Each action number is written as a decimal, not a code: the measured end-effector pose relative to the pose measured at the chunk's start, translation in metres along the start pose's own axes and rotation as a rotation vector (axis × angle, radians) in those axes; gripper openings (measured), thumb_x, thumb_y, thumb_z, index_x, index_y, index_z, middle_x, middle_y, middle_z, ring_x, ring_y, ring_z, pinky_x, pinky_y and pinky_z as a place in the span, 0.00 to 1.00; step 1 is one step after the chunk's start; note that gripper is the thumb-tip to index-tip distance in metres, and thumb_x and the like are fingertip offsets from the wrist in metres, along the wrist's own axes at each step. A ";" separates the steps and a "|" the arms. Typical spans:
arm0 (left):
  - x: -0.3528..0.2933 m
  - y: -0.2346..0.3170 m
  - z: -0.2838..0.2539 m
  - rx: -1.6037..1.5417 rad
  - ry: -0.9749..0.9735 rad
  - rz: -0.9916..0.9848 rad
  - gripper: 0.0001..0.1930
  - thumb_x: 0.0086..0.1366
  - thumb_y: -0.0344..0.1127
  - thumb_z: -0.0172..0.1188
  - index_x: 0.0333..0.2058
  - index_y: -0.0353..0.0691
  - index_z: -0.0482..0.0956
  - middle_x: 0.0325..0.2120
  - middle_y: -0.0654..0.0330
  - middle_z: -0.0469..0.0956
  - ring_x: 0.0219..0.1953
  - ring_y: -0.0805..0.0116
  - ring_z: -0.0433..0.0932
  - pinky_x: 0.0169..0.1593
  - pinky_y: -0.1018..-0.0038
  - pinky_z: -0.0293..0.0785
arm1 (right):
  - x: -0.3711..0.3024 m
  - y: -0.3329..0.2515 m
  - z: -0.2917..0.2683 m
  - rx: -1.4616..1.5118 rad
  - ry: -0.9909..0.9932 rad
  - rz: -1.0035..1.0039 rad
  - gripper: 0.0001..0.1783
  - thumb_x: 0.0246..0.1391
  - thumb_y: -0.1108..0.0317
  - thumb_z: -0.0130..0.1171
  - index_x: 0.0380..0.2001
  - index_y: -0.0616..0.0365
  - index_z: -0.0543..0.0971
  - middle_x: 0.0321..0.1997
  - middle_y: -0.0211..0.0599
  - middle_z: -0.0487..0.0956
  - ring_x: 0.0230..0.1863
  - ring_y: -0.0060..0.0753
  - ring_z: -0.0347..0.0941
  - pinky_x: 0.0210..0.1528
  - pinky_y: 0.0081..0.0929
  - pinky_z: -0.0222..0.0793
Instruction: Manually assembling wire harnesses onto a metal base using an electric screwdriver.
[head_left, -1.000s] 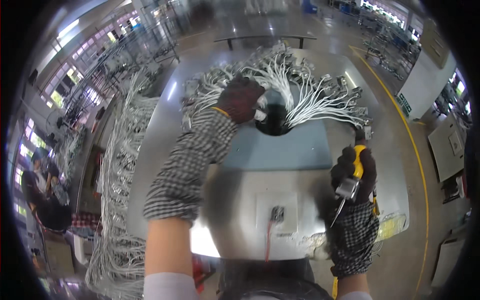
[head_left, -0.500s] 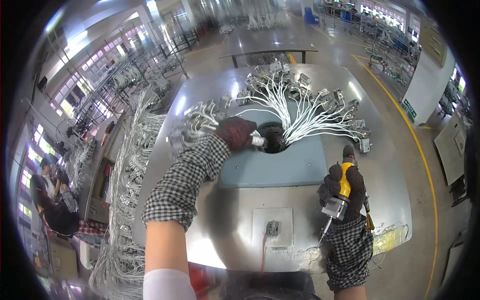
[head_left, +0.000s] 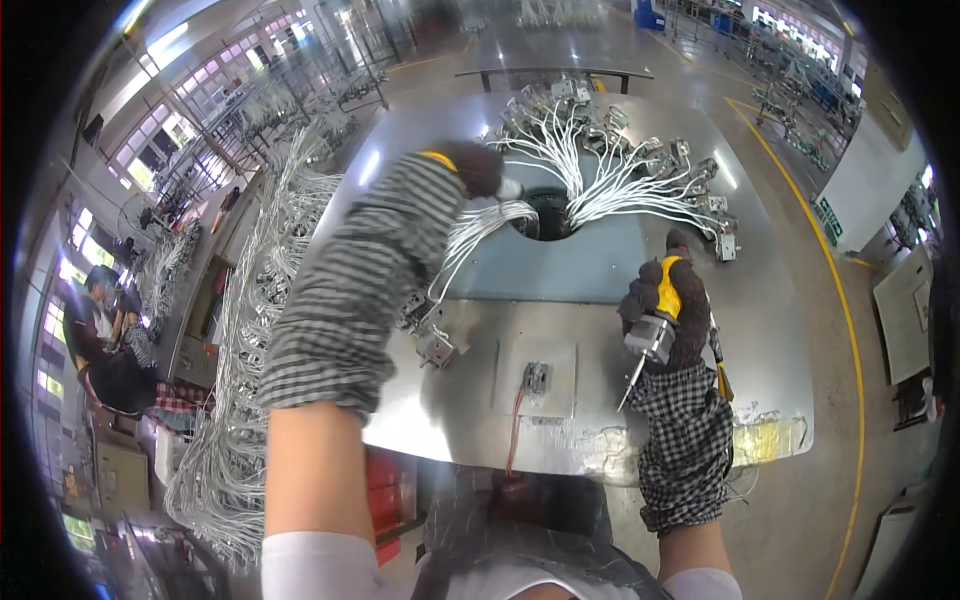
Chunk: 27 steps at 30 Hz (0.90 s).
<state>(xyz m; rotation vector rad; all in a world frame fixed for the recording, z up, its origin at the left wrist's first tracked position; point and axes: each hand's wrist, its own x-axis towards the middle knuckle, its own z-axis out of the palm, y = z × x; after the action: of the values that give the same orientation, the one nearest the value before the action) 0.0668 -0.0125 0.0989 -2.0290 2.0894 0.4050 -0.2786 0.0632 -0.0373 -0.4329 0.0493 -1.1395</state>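
My left hand [head_left: 478, 170], in a dark red and black glove, is at the left rim of the round hole [head_left: 552, 222] in a blue-grey plate [head_left: 560, 277]. A pale piece shows at its blurred fingertips; what it holds I cannot make out. Just below, a bundle of white wires [head_left: 490, 222] runs left from the hole to metal connectors [head_left: 435, 345]. Another fan of white wires [head_left: 610, 185] spreads to the far right, ending in several connectors [head_left: 715, 205]. Gloved in black, my right hand [head_left: 685, 310] grips a yellow-and-silver power screwdriver [head_left: 652, 335], its thin shaft aimed toward me.
A small block [head_left: 537, 377] with a red cable lies on the metal tabletop [head_left: 470, 330]. Thick hanks of white wires [head_left: 240, 400] hang along the left side. A seated person [head_left: 110, 350] is farther left. At the right stands a white column [head_left: 875, 170].
My left hand has moved behind the left wire bundle, which now drapes toward me past my forearm. The table sits higher in view. My right hand keeps the power screwdriver.
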 end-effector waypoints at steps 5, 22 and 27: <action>-0.123 -0.028 -0.003 -0.009 0.188 0.146 0.45 0.59 0.71 0.69 0.66 0.44 0.76 0.56 0.44 0.83 0.55 0.49 0.84 0.57 0.58 0.79 | 0.002 0.002 0.002 -0.009 0.043 -0.002 0.34 0.69 0.61 0.62 0.74 0.42 0.63 0.40 0.37 0.80 0.31 0.33 0.80 0.33 0.40 0.83; -0.211 0.040 0.116 0.524 0.636 0.312 0.30 0.50 0.53 0.77 0.52 0.49 0.84 0.58 0.52 0.79 0.61 0.47 0.75 0.67 0.49 0.68 | 0.006 0.006 0.002 -0.105 -0.043 0.008 0.29 0.70 0.62 0.62 0.70 0.43 0.67 0.40 0.40 0.80 0.30 0.33 0.79 0.32 0.42 0.81; -0.211 0.096 0.153 0.529 0.216 0.424 0.25 0.53 0.45 0.68 0.49 0.41 0.83 0.50 0.54 0.82 0.54 0.53 0.78 0.61 0.56 0.69 | 0.003 0.007 0.006 -0.132 -0.029 -0.011 0.27 0.70 0.62 0.62 0.68 0.44 0.69 0.40 0.40 0.80 0.30 0.33 0.78 0.32 0.42 0.80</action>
<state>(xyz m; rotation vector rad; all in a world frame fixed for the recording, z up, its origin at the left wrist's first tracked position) -0.0281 0.2388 0.0296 -1.3798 2.4205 -0.3025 -0.2698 0.0649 -0.0334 -0.5673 0.0977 -1.1446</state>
